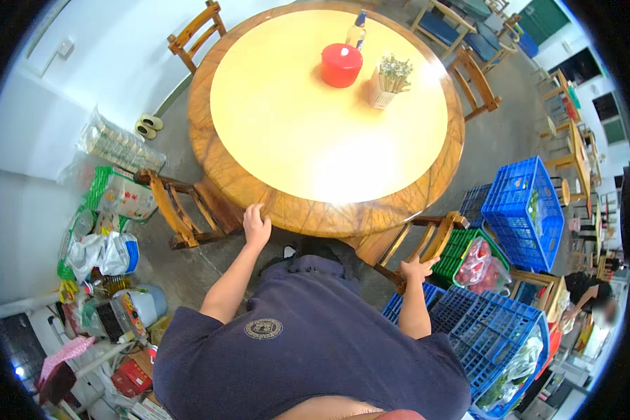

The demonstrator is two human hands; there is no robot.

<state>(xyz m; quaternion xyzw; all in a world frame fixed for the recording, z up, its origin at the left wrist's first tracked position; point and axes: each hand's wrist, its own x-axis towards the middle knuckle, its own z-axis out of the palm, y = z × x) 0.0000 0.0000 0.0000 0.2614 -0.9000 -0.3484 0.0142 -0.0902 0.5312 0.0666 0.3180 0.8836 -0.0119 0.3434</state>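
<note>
1. Nearest is the wearer's dark navy shirt (322, 343), with a round emblem on the chest.
2. The right grip (418, 269) is at the back of the right wooden chair (442, 236), fingers reaching over the top rail; I cannot tell whether they are clasped round it. That chair's seat runs partly beneath the edge of the round surface (273, 105).
3. The left grip (257, 225) is released, its slightly bent fingers lying at the wooden rim (308, 217) of the surface, in front of the wearer. The left wooden chair (169, 210) stands just beside it.
4. On the right, a low blue crate (483, 322) contains a plastic bag; beyond it, a green crate (460, 245) carries a bag of red items (479, 262), next to a tall blue crate (514, 224).
5. Along the left wall lie a white plastic bag (98, 253), a plastic-wrapped stack (122, 143) and a pair of slippers (149, 126).
6. Toward the far side of the surface's yellow top are a red lidded container (341, 68), a pale holder filled with thin stalks (383, 94), and an upright bottle (356, 33).
7. Farther off, at the right, another person (582, 288) in dark clothing leans forward.
</note>
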